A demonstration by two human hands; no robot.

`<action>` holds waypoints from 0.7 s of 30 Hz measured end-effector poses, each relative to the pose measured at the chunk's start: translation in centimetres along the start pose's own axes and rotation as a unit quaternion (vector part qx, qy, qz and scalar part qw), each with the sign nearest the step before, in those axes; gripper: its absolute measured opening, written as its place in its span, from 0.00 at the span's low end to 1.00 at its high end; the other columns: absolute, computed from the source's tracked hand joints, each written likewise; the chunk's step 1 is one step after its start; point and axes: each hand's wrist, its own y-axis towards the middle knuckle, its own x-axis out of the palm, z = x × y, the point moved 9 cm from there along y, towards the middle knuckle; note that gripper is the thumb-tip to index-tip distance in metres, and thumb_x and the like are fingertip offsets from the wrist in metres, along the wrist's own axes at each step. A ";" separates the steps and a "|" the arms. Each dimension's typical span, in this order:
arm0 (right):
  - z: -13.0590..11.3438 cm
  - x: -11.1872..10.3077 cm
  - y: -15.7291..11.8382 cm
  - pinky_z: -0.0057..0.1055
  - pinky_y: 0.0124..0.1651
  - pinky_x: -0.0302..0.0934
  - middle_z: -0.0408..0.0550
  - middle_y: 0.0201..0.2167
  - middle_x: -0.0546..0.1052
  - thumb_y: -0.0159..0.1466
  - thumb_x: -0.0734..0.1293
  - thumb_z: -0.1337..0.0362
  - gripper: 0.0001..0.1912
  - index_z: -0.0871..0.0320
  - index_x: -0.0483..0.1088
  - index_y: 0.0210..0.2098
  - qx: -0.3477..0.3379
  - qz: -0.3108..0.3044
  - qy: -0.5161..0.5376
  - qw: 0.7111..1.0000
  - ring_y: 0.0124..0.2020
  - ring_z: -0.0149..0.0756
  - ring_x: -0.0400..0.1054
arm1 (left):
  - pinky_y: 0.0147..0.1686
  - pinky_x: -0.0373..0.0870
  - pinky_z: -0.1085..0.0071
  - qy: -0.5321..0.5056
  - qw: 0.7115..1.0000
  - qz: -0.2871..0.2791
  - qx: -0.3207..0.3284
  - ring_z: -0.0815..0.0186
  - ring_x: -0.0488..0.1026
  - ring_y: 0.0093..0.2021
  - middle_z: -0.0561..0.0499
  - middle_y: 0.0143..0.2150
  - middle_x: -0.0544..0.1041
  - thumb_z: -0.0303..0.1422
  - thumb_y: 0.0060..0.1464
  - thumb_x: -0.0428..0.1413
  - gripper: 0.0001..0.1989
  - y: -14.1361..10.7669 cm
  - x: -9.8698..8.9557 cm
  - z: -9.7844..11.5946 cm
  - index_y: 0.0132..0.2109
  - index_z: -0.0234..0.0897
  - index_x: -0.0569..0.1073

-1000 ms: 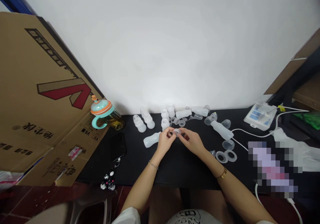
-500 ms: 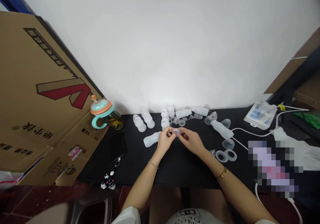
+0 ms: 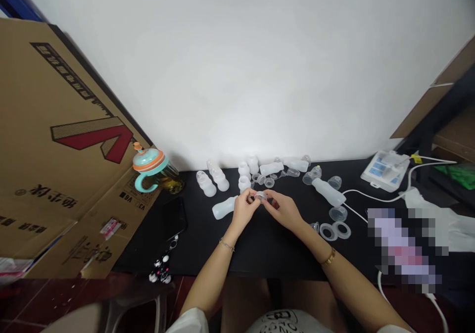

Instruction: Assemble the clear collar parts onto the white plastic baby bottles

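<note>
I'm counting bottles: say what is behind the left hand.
A lying white bottle and, just beyond, an upright one. The left hand covers the lying one's right end, so any cap there cannot be seen.

V6 (image 3: 125,195), V3 (image 3: 140,206) — cardboard box (image 3: 29,140) (printed)

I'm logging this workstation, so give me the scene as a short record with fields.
Left hand: pinching one side of a translucent round part
Right hand: fingers on the part's other side
Held part: too small to tell its exact type
Beside left hand: white bottle body, lying down, partly hidden
Right of the hands: two flat translucent rings
Left end: lidded drinking cup beside cardboard box; black phone
Surface: black table
</note>
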 end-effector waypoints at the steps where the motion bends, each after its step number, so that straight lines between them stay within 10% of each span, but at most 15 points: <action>1: 0.0 0.1 0.0 0.28 0.30 0.57 0.44 0.31 0.80 0.70 0.62 0.55 0.14 0.55 0.74 0.48 0.001 -0.003 0.001 1.000 0.24 0.32 0.69 | 0.24 0.53 0.75 0.005 1.000 0.002 0.000 0.73 0.57 0.21 0.60 0.21 0.64 0.34 0.51 0.57 0.06 0.0 -0.1 0.0 0.36 0.36 0.74; 21: 1.9 0.8 0.1 0.30 0.34 0.65 0.49 0.34 0.81 0.69 0.62 0.57 0.20 0.57 0.72 0.56 0.058 -0.005 0.038 0.998 0.29 0.37 0.74 | 0.31 0.63 0.73 0.177 0.980 0.006 0.086 0.70 0.69 0.27 0.53 0.38 0.80 0.32 0.61 0.53 0.10 -0.7 0.0 2.4 0.46 0.40 0.77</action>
